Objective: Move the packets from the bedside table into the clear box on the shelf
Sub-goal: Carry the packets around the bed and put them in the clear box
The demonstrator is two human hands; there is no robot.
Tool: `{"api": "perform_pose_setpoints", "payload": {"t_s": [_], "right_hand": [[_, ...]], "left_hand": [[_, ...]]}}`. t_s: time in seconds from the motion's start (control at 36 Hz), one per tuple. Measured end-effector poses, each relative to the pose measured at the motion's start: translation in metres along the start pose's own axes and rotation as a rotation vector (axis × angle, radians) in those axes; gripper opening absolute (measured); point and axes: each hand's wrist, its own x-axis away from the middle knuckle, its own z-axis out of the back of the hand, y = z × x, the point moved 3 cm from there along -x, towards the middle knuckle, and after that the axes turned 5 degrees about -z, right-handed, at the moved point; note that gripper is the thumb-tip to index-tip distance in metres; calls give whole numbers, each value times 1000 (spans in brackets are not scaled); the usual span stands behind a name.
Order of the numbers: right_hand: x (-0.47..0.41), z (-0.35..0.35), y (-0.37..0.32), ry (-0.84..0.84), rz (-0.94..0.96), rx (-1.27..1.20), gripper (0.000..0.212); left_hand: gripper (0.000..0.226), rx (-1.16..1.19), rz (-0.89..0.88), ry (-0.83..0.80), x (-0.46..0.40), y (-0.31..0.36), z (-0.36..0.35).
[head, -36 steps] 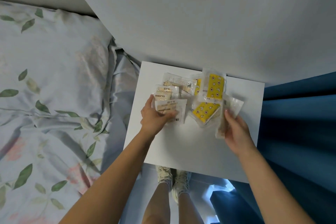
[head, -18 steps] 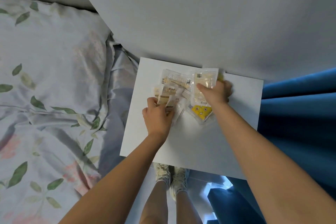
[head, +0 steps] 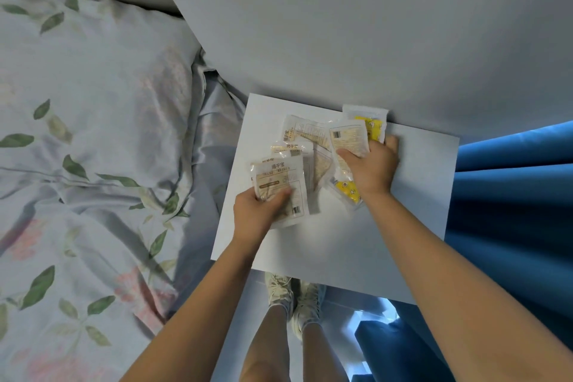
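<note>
A loose heap of packets lies at the far middle of the white surface (head: 387, 242), the top of the bedside table. Six or so can be counted, though they overlap and an exact count is unsure. Two show yellow print: one yellow packet (head: 373, 125) at the far edge of the surface against the wall (head: 341, 25), and a second yellow packet (head: 347, 191) nearer, partly under the right wrist. The others are pale with beige contents: a beige packet (head: 280, 186) at the near left of the heap, a barcode packet (head: 348, 138) at the far right, and two or three more pale packets (head: 305, 139) between and beneath them.

Left of the surface is a bed with a leaf-print pillow (head: 93, 87) and a matching duvet (head: 62, 257). Right of the surface hangs a blue curtain (head: 511, 195). Below the near edge of the surface, the person's legs and pale shoes (head: 294, 295) show on the floor.

The left hand (head: 257, 211) reaches in from the near side and grips the beige packet, thumb across its face, fingers hidden beneath. The right hand (head: 372, 164) lies on the far right of the heap, thumb pressing the barcode packet, fingers curled round its far edge by the yellow packet.
</note>
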Motion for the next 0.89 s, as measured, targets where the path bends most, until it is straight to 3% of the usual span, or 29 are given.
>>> {"api": "perform_pose_setpoints", "payload": {"t_s": [0.14,0.33,0.56,0.72,0.89], "right_hand": [[22,6,7,-123,-133,-388,40],[95,44,2,-396,-276,-769,24],[173,113,-48,-514,-183,-862,39],[221,160,-88,-560,-85,-787,48],[268,196,-125,-629,32,-688,37]], "left_hand": [[14,141,17,-31,11,11,11],[20,176,-49,-19,47,37,45],[12,239,-136,124,152,91,86],[11,297,-171,277,228,105,115],[12,431,-195,422,288,127,148]]}}
